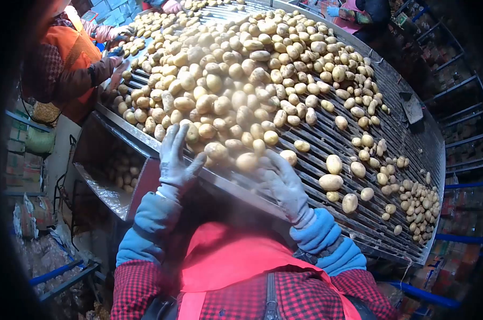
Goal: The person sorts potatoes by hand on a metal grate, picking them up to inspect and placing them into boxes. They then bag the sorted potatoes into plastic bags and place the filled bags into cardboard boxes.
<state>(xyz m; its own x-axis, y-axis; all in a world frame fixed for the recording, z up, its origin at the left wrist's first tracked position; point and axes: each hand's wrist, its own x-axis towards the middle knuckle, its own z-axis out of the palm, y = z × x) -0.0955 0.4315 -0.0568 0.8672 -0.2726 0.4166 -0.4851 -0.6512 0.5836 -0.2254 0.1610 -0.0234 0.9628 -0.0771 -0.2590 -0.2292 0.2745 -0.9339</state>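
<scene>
A big heap of yellow potatoes (241,69) lies on a roller sorting table (359,224). My left hand (176,160), in a grey glove with a blue sleeve cuff, rests fingers spread at the near edge of the heap, touching a potato (192,133). My right hand (285,184), gloved the same way, lies flat on the rollers just below a potato (289,157). Neither hand grips anything. Loose potatoes (417,202) gather at the right end.
A person in an orange vest (73,58) works at the table's far left side. Another person (359,13) stands at the far end. A chute or bin (113,176) with potatoes sits below the table's left edge. Sacks and blue racks surround the table.
</scene>
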